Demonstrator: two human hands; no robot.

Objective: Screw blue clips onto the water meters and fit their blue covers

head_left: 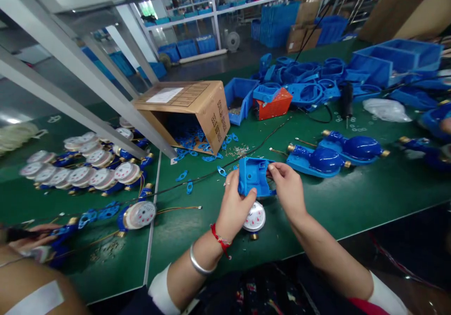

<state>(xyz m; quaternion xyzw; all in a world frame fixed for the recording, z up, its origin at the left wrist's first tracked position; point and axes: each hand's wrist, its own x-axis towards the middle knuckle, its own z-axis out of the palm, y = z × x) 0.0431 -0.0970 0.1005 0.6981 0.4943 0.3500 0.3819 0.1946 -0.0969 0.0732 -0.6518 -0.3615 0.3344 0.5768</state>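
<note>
My left hand [235, 201] is closed around the left side of a blue plastic housing [254, 174], with the thumb across its lower edge. At the housing's right edge, my right hand [287, 188] pinches with thumb and forefinger; whether a thin wire is also between those fingers I cannot tell. Directly below the housing is a round water meter [254, 217] with a white dial and a brass end, partly covered by the housing and my left hand. To the right, blue meter bodies [319, 160] lie on blue housings with short connector wires.
An open cardboard box [183, 113] spills small blue tabs onto the green table [197, 230]. Small screws [239, 151] are heaped behind my hands. Many meters [95, 157] stand at left, near a co-worker's arm [38, 277]. A dark screwdriver [347, 101] hangs at right.
</note>
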